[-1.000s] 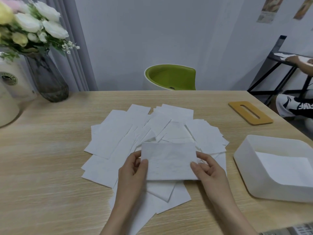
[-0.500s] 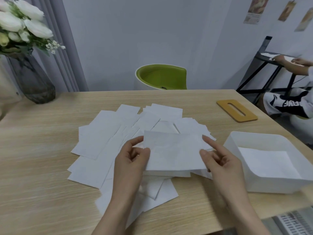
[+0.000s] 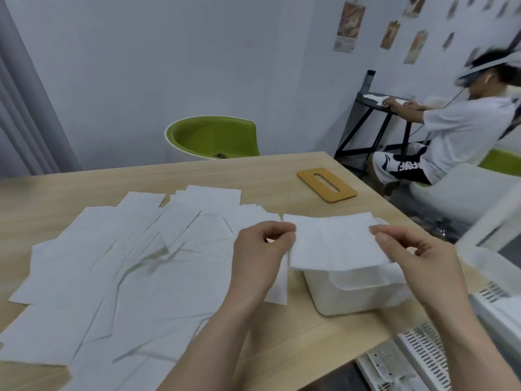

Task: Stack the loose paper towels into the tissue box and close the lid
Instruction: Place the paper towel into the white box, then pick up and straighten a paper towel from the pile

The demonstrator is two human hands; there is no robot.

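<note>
Head view showed one paper towel [image 3: 332, 241] held flat in the air between both hands, directly above the open white tissue box [image 3: 349, 292]. The left hand [image 3: 262, 249] pinched the sheet's left edge between thumb and curled fingers; the right hand [image 3: 417, 252] pinched its right edge the same way, thumb on top. The sheet's near edge drooped slightly over the box's rim and hid most of the inside, so I could not tell what lay within.

The box stood on the wooden table [image 3: 310, 342], close to its right edge and near the front. To the left of the box, a spread of loose paper towels [image 3: 127, 266] lay overlapping across the middle of the tabletop, some creased, one reaching right up to the box's left wall. The box's wooden lid [image 3: 327, 185], a tan rectangle with a slot cut through it, lay flat on the table farther back, well apart from the box and beyond the towels.

Behind the table stood a green chair [image 3: 211, 138] against a pale wall. At the right, a second person [image 3: 451, 131] in a white shirt sat at a black-framed desk [image 3: 366, 119]. White slotted crates [image 3: 428, 359] sat on the floor below the table's right corner.
</note>
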